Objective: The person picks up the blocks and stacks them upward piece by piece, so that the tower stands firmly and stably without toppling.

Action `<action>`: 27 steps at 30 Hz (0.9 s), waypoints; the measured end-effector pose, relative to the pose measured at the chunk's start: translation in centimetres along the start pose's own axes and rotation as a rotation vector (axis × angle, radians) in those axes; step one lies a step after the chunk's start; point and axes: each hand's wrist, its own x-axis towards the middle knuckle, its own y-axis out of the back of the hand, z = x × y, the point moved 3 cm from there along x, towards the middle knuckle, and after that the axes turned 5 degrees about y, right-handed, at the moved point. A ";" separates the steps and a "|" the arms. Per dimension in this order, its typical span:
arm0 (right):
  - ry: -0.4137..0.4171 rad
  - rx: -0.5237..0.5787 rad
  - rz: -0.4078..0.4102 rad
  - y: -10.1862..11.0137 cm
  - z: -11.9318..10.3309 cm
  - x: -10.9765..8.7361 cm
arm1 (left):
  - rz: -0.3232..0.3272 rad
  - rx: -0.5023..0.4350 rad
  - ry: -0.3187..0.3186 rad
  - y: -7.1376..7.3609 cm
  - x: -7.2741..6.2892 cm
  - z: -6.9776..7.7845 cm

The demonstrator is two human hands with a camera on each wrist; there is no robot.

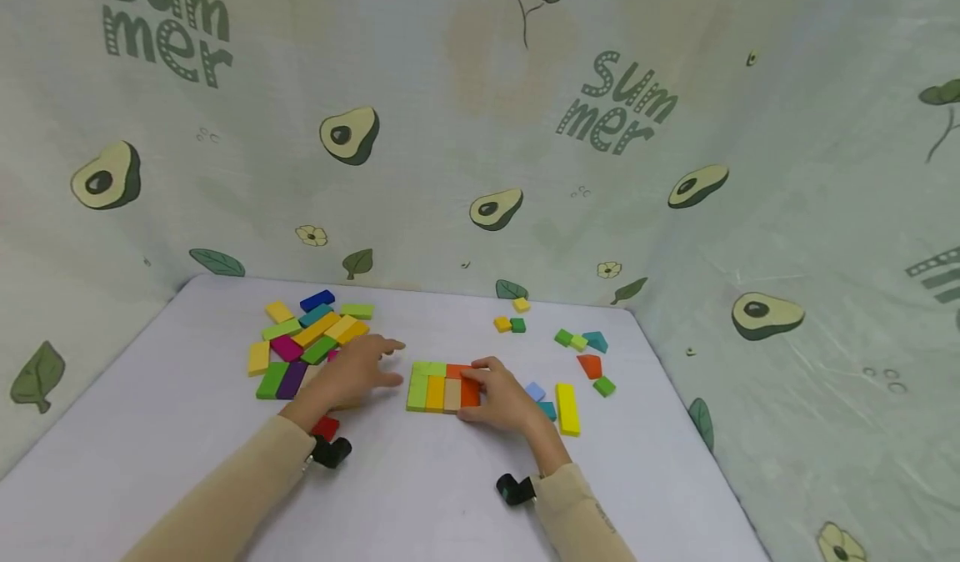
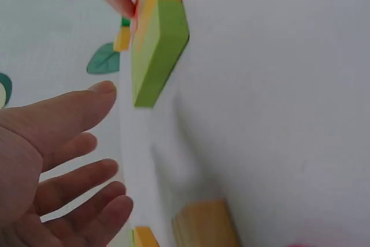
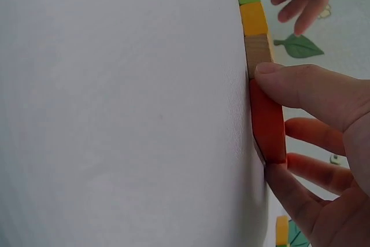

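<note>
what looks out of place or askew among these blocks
Nothing looks plainly wrong. The block pile on the left lies jumbled and the loose blocks on the right are scattered, odd only beside the neatly fitted rectangle of blocks between them.

flat, snug rectangle of multicoloured blocks [image 1: 437,391]

Head view: from my head, forward and down; farthest off, takes in white table [image 1: 420,495], printed cloth [image 1: 420,62] behind, my left hand [image 1: 356,374] and my right hand [image 1: 504,399]. Left wrist view: close, low across table, rolled sideways, cloth at picture's left. Right wrist view: close too, low, rolled opposite way, cloth at right. All three share block rectangle [image 1: 435,393]: head from above, wrist views from opposite ends, each also catching my other hand.
</note>
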 end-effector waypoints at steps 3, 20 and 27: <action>0.003 0.005 0.002 -0.1 -0.1 0.0 | 0.062 0.027 -0.044 2.3 1.7 -2.0; -0.017 -0.009 -0.006 -0.1 0.3 0.1 | 0.000 0.108 -0.012 5.6 8.7 -9.8; -0.016 -0.005 -0.007 0.1 0.5 0.3 | -0.023 0.094 0.004 5.8 10.4 -9.8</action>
